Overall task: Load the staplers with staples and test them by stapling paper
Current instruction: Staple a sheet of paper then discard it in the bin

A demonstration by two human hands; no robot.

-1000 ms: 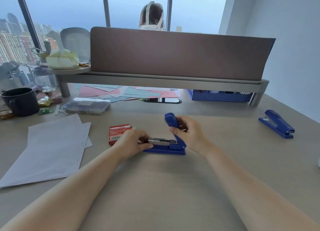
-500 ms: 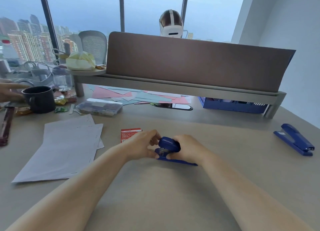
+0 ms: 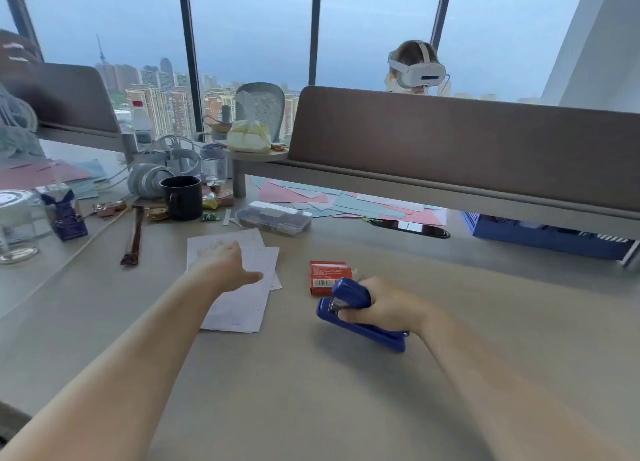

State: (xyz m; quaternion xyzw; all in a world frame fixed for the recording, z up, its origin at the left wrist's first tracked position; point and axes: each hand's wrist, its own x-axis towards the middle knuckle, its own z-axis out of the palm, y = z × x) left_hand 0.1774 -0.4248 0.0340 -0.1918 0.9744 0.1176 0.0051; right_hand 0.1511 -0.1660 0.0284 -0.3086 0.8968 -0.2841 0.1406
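Head view: a blue stapler (image 3: 360, 313) is held in the right hand (image 3: 388, 306), with its nose tilted up to the left and its rear end apparently touching the desk (image 3: 346, 408). The grip is closed around the stapler's top arm and base, fingers wrapped over the body, thumb side underneath. A red staple box (image 3: 329, 276) lies just behind the stapler's nose. The stapler is judged to be stiff, compact and fairly heavy for its size, with smooth painted metal or plastic that could slip if pinched only at the tip; a hold across the middle of the body, as seen, is judged the steadier one, leaving the mouth free for a sheet.

The left hand (image 3: 228, 265) is laid flat and open on the white paper sheets (image 3: 242, 301), fingers spread and blurred at the tips, nothing enclosed in it. The sheets are judged light, thin and floppy, apt to slide over one another on the smooth desk; a single sheet is best taken at an edge or corner, between thumb and fingers, so that it can be fed into the stapler's mouth. A second stapler is not visible here. A black mug (image 3: 181, 197) and a clear plastic case (image 3: 273, 217) stand farther back, well apart from both hands.
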